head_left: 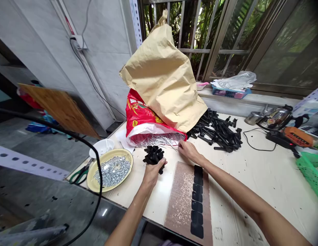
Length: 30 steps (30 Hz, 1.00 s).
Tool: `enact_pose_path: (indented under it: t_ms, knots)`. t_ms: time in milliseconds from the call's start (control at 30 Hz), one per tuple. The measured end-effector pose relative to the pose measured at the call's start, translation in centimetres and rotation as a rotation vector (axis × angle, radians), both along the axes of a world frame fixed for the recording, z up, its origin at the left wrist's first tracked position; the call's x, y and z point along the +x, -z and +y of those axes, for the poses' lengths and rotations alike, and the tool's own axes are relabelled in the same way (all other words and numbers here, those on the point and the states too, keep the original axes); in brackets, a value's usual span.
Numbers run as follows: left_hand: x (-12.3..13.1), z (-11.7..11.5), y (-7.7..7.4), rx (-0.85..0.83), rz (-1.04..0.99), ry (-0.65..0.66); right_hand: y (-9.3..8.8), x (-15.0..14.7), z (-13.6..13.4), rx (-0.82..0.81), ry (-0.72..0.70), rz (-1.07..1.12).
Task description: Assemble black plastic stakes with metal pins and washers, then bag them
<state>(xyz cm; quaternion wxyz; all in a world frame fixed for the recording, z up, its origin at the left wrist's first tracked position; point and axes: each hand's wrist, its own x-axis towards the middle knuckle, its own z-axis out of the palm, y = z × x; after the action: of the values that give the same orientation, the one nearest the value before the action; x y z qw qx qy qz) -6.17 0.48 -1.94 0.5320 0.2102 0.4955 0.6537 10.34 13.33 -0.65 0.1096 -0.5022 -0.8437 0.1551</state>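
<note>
My left hand [153, 172] is closed around a bunch of black plastic parts [152, 154], held just above the table. At the mouth of a red and white bag [141, 114], my right hand [189, 150] has its fingers pinched together. Thin metal rods [156, 139] spill from that bag beside the fingertips; whether one is gripped I cannot make out. Below my right wrist lies a brown board [181, 201] with a column of black flat pieces [197, 206] along its right side. Left of my left hand is a yellow dish [129, 159] of small shiny metal pieces [114, 171].
A large tan paper sack [164, 75] leans over the red bag. Behind my right hand is a pile of black plastic parts [220, 131]. Green-handled scissors [80, 174] and a white bowl [101, 147] sit at the left edge. A kettle [275, 118] and green basket [309, 174] stand at right.
</note>
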Motion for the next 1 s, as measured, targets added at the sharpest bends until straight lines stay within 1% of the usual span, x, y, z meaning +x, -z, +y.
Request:
enact_pose_path:
  t_ms: [67,100,200,233,300,367,467,567,700,800,867,900,933,1000]
  knots:
    - [0.4,0.1,0.2,0.033,0.009,0.054,-0.9,1.5,-0.9,-0.022,0.0,0.103]
    - [0.6,0.2,0.2,0.052,0.029,0.081,-1.6,2.0,-1.4,-0.052,-0.016,0.213]
    - [1.1,0.5,0.4,0.075,0.157,0.138,-4.2,2.5,-3.1,-0.182,-0.103,0.646]
    - [1.3,0.6,0.4,0.072,0.209,0.147,-5.1,2.4,-3.6,-0.21,-0.139,0.738]
    - [1.5,0.7,0.2,0.058,0.297,0.152,-6.5,2.0,-4.5,-0.212,-0.219,0.762]
    - [1.7,0.8,-0.1,0.049,0.358,0.156,-7.2,1.6,-5.0,-0.183,-0.283,0.686]
    - [1.8,0.6,-0.9,0.035,0.427,0.159,-7.1,1.2,-5.4,-0.183,-0.304,0.573]
    - [1.7,0.3,-1.5,0.025,0.461,0.155,-6.7,0.8,-5.7,-0.206,-0.308,0.563]
    - [1.4,0.1,-1.3,0.002,0.46,0.141,-6.9,0.1,-6.0,-0.16,-0.375,0.515]
    - [1.2,-0.1,-1.0,-0.012,0.364,0.137,-7.1,-0.3,-5.2,-0.173,-0.406,0.529]
    - [0.9,-0.4,-1.1,0.009,0.236,0.138,-6.7,-0.6,-3.7,-0.151,-0.341,0.593]
    - [0.7,-0.5,-1.2,0.026,0.181,0.126,-6.3,-0.8,-2.7,-0.121,-0.273,0.583]
    - [0.6,-0.6,-1.4,0.043,0.149,0.106,-5.6,-1.0,-1.7,-0.089,-0.195,0.537]
    - [0.3,-0.7,-1.6,0.067,0.173,0.066,-3.9,-1.6,0.4,-0.053,-0.058,0.379]
